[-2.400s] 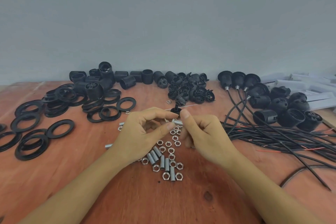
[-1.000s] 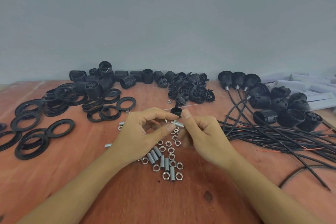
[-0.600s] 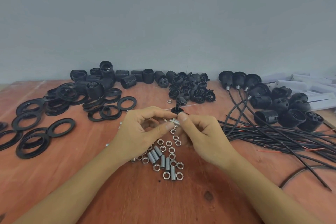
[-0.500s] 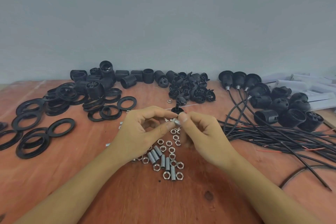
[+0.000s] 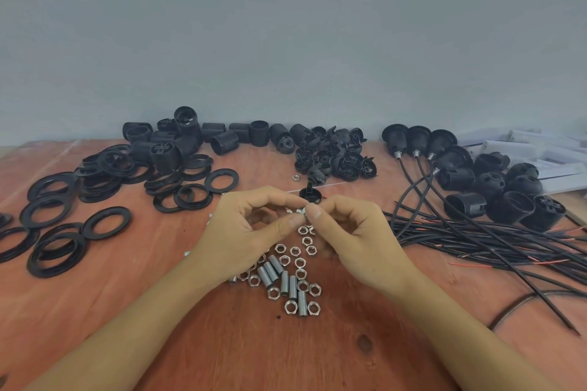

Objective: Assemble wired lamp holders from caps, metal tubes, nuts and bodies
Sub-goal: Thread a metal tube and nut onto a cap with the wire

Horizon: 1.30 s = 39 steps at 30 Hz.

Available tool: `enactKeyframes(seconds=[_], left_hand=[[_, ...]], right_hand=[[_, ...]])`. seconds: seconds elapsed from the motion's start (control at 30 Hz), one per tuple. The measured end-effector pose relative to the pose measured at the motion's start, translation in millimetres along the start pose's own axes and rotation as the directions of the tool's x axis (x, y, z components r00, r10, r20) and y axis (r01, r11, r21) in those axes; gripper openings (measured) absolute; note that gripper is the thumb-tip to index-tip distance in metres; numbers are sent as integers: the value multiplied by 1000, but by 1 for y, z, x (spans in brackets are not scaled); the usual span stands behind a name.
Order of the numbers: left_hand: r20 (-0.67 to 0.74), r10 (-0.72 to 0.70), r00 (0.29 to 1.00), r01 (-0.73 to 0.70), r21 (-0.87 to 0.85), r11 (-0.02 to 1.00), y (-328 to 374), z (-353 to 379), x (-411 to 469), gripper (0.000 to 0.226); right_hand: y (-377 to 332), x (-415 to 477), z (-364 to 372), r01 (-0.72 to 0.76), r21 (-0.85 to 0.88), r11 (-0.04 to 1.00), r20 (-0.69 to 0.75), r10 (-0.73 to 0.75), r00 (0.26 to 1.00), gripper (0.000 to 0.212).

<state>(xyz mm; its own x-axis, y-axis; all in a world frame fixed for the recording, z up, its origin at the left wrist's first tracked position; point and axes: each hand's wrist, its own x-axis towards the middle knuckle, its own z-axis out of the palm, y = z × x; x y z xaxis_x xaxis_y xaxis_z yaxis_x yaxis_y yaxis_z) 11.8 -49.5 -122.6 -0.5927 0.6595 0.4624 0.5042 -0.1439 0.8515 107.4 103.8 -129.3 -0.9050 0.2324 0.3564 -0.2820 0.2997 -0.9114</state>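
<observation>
My left hand [image 5: 251,232] and my right hand [image 5: 352,235] meet fingertip to fingertip above the middle of the table. Between them sits a small metal tube [image 5: 300,210] with a nut on it; both hands pinch it, and fingers hide most of it. Below the hands lie several loose nuts [image 5: 300,263] and threaded metal tubes [image 5: 284,282]. A single black cap [image 5: 309,193] stands just behind my fingertips. More black caps [image 5: 336,159] are heaped behind it, and black threaded bodies [image 5: 222,138] line the wall.
Black rings [image 5: 106,222] are spread over the left of the wooden table [image 5: 95,311]. Wired lamp holders [image 5: 419,140] and black bodies [image 5: 508,197] sit at right, with a bundle of black cables [image 5: 495,241] running right. White boxes [image 5: 540,149] lie at the far right.
My fingers have closed in on the tube: less of it shows than a second ago, and the right fingertips have shifted left along it. The hands stay in the same place.
</observation>
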Motion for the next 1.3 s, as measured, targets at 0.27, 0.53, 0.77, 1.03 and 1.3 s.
enactKeyframes(seconds=[0.27, 0.53, 0.77, 1.03, 1.3], left_hand=[[-19, -8, 1000, 9, 14, 1000, -1, -3, 1, 18], [-15, 1, 1000, -1, 21, 1000, -2, -4, 1, 18], [-50, -13, 999, 14, 11, 1000, -2, -3, 0, 18], [-168, -290, 942, 192, -438, 878, 0, -6, 7, 19], [-67, -414, 908, 322, -519, 792, 1, -3, 7, 26]], right_hand=[[0, 0, 0, 23, -27, 999, 34, -22, 999, 22], [0, 0, 0, 32, -18, 999, 27, -31, 999, 23], [5, 0, -4, 14, -160, 987, -57, -24, 998, 50], [21, 23, -8, -57, -818, 573, -26, 62, 998, 41], [25, 31, -9, -61, -795, 603, -101, -33, 994, 13]])
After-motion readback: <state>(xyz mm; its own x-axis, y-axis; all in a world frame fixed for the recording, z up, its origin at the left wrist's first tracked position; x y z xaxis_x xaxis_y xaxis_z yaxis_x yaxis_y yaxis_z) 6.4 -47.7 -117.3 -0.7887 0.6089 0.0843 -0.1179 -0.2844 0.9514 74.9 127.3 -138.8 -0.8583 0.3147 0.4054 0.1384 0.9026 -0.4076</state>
